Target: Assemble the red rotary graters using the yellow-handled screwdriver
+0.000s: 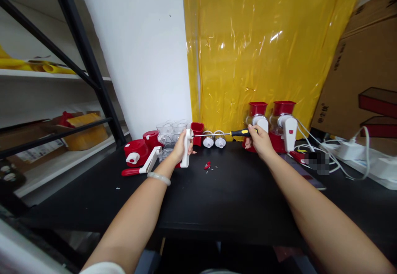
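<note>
My left hand [179,146] is closed around a white crank handle [186,150], held upright above the black table. In my right hand [259,139] is a screwdriver [240,133] with a black and yellow grip, its long shaft level and pointing left. The tip meets the upper end of the crank handle; whether a screw sits there is too small to tell. Below, on the table, lie a small red piece [207,165] and several tiny screws [216,167]. Another crank handle [151,162] with a red grip rests left of my left wrist.
Red bases [136,152], clear plastic housings [169,129] and two white-ended drums [208,141] stand along the back. Two assembled red and white rotary graters [283,127] are at the right, near white cables and a power strip [376,162]. A shelf rack [89,58] borders the left.
</note>
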Demonstrator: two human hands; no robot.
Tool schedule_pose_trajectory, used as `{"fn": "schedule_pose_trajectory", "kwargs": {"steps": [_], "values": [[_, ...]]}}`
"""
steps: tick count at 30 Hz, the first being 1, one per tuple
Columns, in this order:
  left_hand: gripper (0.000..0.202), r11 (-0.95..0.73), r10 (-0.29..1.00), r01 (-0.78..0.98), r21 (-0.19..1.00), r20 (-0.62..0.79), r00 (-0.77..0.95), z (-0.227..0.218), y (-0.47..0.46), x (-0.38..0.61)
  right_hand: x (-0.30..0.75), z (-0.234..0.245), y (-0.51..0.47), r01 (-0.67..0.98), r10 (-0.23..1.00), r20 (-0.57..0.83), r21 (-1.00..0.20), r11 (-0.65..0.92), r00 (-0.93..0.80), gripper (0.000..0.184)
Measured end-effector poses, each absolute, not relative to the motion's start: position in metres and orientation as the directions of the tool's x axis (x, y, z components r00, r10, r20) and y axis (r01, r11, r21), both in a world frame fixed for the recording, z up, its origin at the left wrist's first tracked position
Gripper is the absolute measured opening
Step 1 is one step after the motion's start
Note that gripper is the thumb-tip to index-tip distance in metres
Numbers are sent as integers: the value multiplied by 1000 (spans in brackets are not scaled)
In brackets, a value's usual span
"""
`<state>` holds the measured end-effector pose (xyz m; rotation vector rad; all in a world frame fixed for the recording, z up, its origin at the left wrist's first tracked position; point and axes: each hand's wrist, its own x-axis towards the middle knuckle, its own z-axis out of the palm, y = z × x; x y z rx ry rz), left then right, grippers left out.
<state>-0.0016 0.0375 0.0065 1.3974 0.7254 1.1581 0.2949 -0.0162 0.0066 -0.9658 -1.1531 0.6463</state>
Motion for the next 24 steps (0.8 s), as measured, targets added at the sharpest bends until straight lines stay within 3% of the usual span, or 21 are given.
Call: {"fn": "schedule_pose_trajectory", "kwargs": {"steps": [11, 24], "values": [[62, -220, 913, -142, 965, 255, 318, 6, 38, 0, 298, 9, -22, 329, 807, 414, -899, 290, 420, 39], [57, -300, 910, -85, 950, 312, 272, 7, 38, 1, 312, -13, 5, 183, 813, 269, -962, 202, 517, 41]]}}
